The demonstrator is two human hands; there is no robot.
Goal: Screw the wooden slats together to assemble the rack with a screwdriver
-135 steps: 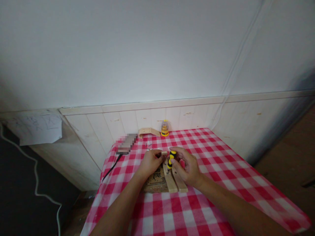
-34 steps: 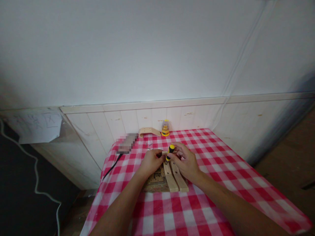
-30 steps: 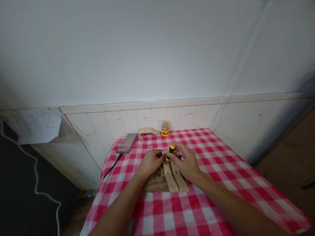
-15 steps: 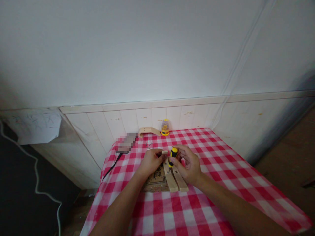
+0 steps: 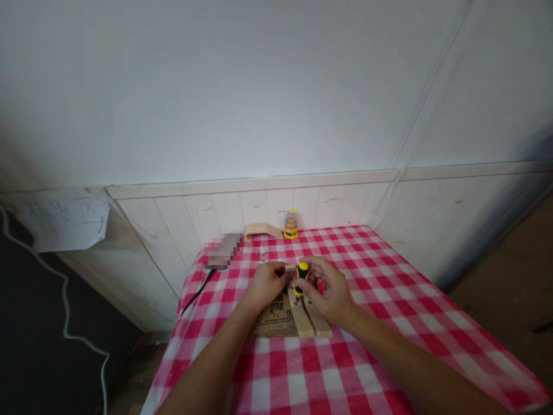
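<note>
A yellow-and-black screwdriver (image 5: 302,278) stands nearly upright in my right hand (image 5: 330,288), whose fingers are closed round its handle. Its tip meets the left of two pale curved wooden strips (image 5: 301,320), near a dark hole. The second wooden strip (image 5: 320,324) lies just to the right, partly under my right hand. My left hand (image 5: 268,283) pinches the wooden piece (image 5: 291,268) at the far end of the strips; how it joins them is hidden. Beneath the left hand is a brown board (image 5: 276,316) with black printed markings.
Behind my hands, a bent wooden piece (image 5: 263,229) and a yellow bit case (image 5: 291,225) stand by the panelled wall (image 5: 227,207). Small screws (image 5: 261,253) lie before them. A blurred-out flat object (image 5: 223,251) with a black strap (image 5: 196,293) rests at the checkered cloth's left edge.
The screwdriver has become more upright, its handle shifting slightly left with my right hand. My left hand keeps its place on the wood.
</note>
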